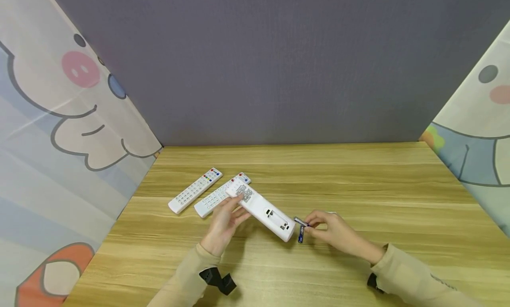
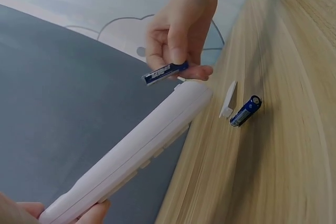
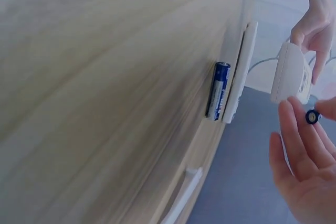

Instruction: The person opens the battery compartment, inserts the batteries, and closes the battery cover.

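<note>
My left hand (image 1: 223, 226) grips a white remote control (image 1: 260, 209) near one end, holding it tilted above the table with its back facing up. The battery compartment (image 1: 279, 219) in that back is uncovered, and no battery shows inside. Close to the remote's other end, my right hand (image 1: 336, 232) pinches a blue-and-silver battery (image 2: 164, 73) between thumb and fingers. A second blue battery (image 2: 245, 110) lies on the table below, beside a small white battery cover (image 2: 229, 99). In the head view the right hand mostly hides that cover.
Two more white remotes lie button side up at the left, one remote (image 1: 195, 190) farther out and another remote (image 1: 217, 200) partly behind the held one. A grey panel (image 1: 279, 68) stands along the back edge of the wooden table (image 1: 358, 178); printed curtains (image 1: 71, 121) flank it.
</note>
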Demonstrator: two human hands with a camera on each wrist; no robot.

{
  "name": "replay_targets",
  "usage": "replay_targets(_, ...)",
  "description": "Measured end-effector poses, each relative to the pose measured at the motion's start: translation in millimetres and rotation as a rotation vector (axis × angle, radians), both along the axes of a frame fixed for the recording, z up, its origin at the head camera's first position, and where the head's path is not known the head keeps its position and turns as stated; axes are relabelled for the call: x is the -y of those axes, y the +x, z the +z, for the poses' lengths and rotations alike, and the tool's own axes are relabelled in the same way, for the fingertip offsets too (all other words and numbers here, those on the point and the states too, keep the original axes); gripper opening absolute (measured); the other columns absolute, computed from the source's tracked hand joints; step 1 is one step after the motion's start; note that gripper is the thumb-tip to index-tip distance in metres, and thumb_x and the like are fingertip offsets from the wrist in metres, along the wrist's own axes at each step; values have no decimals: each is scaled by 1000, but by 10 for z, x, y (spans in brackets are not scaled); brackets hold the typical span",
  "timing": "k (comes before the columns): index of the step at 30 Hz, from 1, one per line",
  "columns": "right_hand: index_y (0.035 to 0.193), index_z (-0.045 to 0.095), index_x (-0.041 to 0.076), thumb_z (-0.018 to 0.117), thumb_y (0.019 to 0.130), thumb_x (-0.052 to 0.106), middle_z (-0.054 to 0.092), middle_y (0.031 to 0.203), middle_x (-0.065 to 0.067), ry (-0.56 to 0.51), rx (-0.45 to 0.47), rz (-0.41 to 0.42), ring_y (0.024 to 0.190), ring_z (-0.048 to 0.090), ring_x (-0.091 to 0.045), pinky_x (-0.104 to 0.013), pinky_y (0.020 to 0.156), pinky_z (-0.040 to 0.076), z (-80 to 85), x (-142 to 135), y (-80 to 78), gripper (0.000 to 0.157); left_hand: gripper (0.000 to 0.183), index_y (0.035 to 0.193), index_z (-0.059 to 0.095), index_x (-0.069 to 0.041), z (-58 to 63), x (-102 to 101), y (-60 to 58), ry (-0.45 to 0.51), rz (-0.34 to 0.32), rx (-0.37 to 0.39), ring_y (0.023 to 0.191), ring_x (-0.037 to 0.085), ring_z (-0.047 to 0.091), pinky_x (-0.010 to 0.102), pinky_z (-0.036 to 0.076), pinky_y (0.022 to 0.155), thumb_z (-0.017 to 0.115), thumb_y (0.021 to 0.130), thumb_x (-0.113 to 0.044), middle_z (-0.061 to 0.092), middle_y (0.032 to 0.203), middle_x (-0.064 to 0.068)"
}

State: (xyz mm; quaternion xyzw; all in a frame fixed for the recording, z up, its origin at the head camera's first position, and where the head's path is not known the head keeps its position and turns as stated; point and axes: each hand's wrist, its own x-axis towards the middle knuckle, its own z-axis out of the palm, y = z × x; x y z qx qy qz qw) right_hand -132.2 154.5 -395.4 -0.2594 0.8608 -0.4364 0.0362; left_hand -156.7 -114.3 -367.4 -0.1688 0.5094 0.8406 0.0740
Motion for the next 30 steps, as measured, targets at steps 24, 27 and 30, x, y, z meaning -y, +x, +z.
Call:
replay_targets(24,75,62,8,72,64,-1,63,69,5,-128,-457,-137,63,55,-2,-26,55,53,-9,239,38,18,15,99,48,-1,34,-70,9,53,-23,-25,75,18,61,32,55,71,53,87,-7,60,84,5)
replay_targets(27,74,62,8,73,62,-1,62,69,5,-119,-463,-159,64,55,-2,-25,55,53,-11,256,45,19,15,100,48,-1,37,-74,10,55,-21,-18,75,18,61,32,55,71,52,87,-7,60,84,4)
replay_targets(30,74,62,9,74,62,0,61,70,6,-111,-461,-178,66,55,-2,-23,59,53,-13,272,53,19,17,102,48,-1,36,-78,13,55,-28,-25,75,18,61,32,54,72,52,87,-7,60,85,4)
